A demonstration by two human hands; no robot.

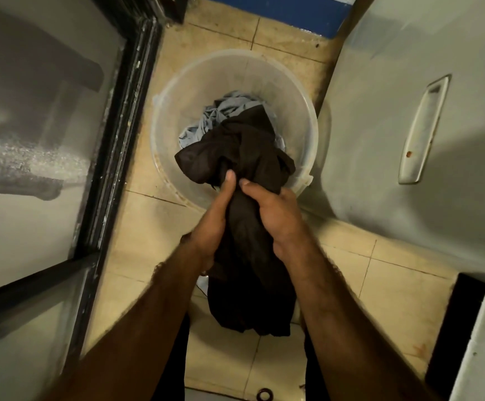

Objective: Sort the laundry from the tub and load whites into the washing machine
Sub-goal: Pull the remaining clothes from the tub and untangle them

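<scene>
**While both hands grip it, a dark garment hangs over the tub**

Because the grey appliance (394, 82) on the right, probably the washing machine, shows only a side panel with a recessed handle (423, 131), its opening cannot be seen. A black-framed glass door (114, 140) fills the left, and tan floor tiles (366, 285) run between the two. On those tiles stands the translucent tub (235, 70), round and open-topped.

The dark garment (250, 146) is partly over it: the upper bunch shows above the tub's near side, and the lower length hangs down between the forearms. Beneath it, in the tub, lies a crumpled pale blue cloth (224, 111).

The left hand (215, 221) and right hand (273, 209) are both closed round the garment's gathered middle, side by side, thumbs toward the tub.

The fabric looks soft, limp and light, thin enough to slip through a loose hold, so a bunched fistful at the middle suits it. The trailing ends could catch on the rim. Being dark, it likely belongs outside the whites load.
</scene>
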